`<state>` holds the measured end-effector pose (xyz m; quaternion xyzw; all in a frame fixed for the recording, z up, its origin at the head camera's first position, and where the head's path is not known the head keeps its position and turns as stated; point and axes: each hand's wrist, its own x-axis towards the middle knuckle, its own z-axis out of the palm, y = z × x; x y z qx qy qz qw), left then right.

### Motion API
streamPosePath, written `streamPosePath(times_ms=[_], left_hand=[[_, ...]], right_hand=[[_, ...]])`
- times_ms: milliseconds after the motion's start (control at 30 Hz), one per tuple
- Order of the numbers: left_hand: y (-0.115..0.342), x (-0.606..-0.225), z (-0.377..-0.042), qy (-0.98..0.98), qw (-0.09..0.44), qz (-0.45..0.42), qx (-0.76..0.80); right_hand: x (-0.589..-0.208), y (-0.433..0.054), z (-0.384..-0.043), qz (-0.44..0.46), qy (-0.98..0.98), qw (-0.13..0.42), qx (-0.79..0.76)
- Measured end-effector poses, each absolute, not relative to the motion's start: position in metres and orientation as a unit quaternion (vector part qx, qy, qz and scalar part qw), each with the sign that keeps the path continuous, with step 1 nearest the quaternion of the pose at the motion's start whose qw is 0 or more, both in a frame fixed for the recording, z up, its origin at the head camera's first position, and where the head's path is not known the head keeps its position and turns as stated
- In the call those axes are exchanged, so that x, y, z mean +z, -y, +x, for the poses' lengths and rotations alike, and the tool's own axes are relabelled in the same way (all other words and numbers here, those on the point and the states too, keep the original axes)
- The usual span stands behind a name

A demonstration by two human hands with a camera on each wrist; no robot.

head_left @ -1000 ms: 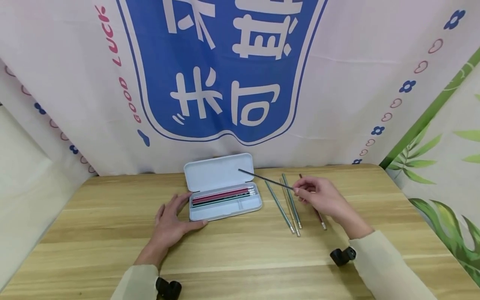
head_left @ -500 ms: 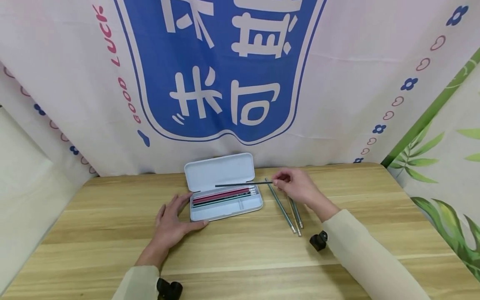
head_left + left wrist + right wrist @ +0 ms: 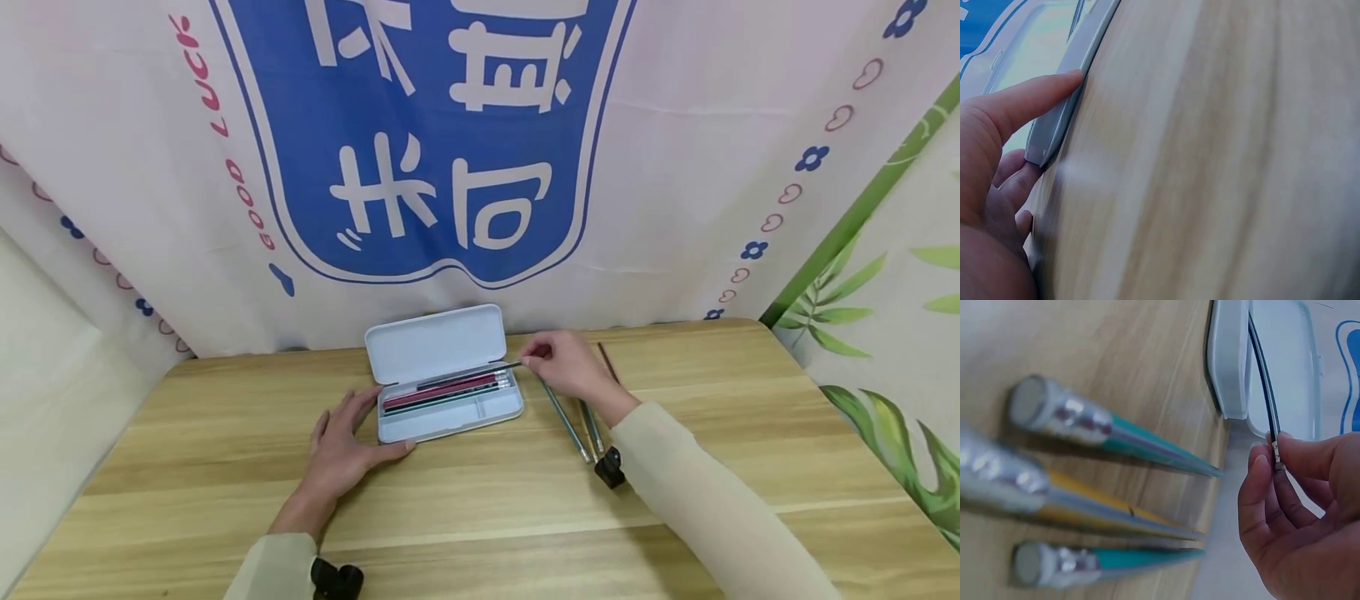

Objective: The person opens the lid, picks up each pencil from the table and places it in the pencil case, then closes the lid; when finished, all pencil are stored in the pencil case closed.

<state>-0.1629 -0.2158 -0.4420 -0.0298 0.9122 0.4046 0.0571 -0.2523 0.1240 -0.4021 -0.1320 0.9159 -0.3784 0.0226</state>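
A light-blue pencil case [image 3: 438,429] stands with its lid [image 3: 437,346] raised on the wooden table; red and dark green pencils [image 3: 442,393] lie inside. My left hand [image 3: 341,458] holds the case's left end, the thumb along the front wall and fingers round the left side. With thumb and fingertips my right hand [image 3: 566,367] pinches a dark pencil [image 3: 1264,375] by its ferrule end, as the right wrist view shows. That pencil reaches left over the back of the case's tray; whether its far tip touches the other pencils I cannot tell.
Right of the case lie two green pencils, one green pencil [image 3: 564,421] nearer it, and a yellow pencil [image 3: 1110,506], partly under my right forearm. A dark red pencil [image 3: 609,362] lies farther right. A printed curtain [image 3: 675,208] hangs behind the table [image 3: 450,517].
My right hand has carried the dark pencil left and lowered it from beside the case to over its tray. The left hand keeps its place on the case.
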Motion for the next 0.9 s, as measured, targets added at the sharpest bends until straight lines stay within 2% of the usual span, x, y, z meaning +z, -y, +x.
streamPosePath(times_ms=[467,900], left_hand=[[0.216,-0.442,-0.162,-0.911,0.055,-0.031,0.407],[0.218,-0.442,-0.162,-0.913,0.055,-0.03,0.403]], right_hand=[[-0.411,-0.089,-0.265,-0.072,-0.914,-0.013,-0.4],[-0.416,-0.073,-0.264,-0.058,-0.918,-0.006,-0.391]])
